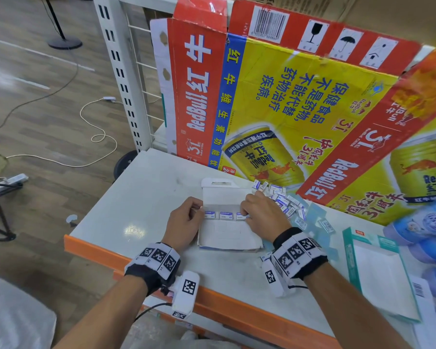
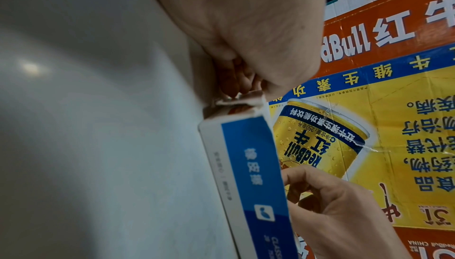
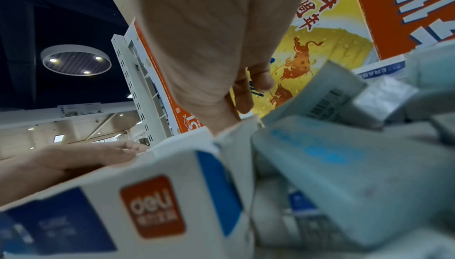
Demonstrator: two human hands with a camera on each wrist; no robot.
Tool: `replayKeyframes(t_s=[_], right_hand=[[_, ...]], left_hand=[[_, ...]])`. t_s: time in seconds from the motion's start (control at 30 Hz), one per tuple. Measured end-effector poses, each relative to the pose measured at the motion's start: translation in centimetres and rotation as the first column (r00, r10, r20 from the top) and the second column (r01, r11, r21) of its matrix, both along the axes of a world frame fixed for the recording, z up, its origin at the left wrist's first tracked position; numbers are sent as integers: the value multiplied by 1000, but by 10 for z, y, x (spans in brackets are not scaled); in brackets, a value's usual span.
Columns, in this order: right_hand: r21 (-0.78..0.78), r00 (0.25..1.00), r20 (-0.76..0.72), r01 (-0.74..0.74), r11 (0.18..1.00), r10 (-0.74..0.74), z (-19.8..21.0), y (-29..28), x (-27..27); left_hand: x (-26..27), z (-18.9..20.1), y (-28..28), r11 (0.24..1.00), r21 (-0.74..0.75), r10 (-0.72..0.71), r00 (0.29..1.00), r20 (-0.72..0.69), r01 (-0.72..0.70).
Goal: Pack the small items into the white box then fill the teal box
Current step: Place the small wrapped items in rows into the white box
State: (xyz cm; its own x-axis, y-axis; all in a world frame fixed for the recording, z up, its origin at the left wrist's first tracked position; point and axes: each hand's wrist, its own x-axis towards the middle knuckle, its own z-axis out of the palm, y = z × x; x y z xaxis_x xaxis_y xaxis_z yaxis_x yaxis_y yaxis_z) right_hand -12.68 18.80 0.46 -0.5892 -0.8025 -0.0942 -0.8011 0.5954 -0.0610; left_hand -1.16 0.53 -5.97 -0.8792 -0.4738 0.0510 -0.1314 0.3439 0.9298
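Observation:
The white box (image 1: 228, 234) lies open on the table, its lid (image 1: 222, 195) folded back. A row of small blue-and-white erasers (image 1: 219, 215) stands inside it. My left hand (image 1: 195, 210) grips the box's left edge; the left wrist view shows its fingers (image 2: 236, 84) curled on the torn corner of the box (image 2: 248, 165). My right hand (image 1: 246, 210) curls down at the row's right end and pinches an eraser there. A pile of loose erasers (image 1: 285, 200) lies just right of the box, blurred and close (image 3: 332, 175) in the right wrist view. The teal box (image 1: 378, 270) lies open at the far right.
Flattened Red Bull cardboard (image 1: 287, 96) stands as a wall behind the table. The table's orange front edge (image 1: 212, 306) is near my wrists. Blue packs (image 1: 423, 230) are stacked at the right edge. A white shelf upright (image 1: 121, 71) rises at the back left; cables lie on the floor.

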Motion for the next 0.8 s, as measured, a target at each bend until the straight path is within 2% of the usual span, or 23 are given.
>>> replayKeyframes(t_s=[0.4,0.5,0.63,0.8], right_hand=[[-51,1000,4,18,999,-18,-5,2,4],[-95,997,74,38,995,-31,-2,4,2],[-245,972,161,205,948,-169,6,15,-8],[-405,911,270,401,821,-312,13,36,-24]], left_hand=[[0,0,0,1000,-11,-5,1000,-3,5],[0,0,0,1000,-12,-5,1000,-2,5],[0,-2,-1,1000,-15,-1,1000,5,1],[-1,-4,-2,1000,-14,4,1000,5,-4]])
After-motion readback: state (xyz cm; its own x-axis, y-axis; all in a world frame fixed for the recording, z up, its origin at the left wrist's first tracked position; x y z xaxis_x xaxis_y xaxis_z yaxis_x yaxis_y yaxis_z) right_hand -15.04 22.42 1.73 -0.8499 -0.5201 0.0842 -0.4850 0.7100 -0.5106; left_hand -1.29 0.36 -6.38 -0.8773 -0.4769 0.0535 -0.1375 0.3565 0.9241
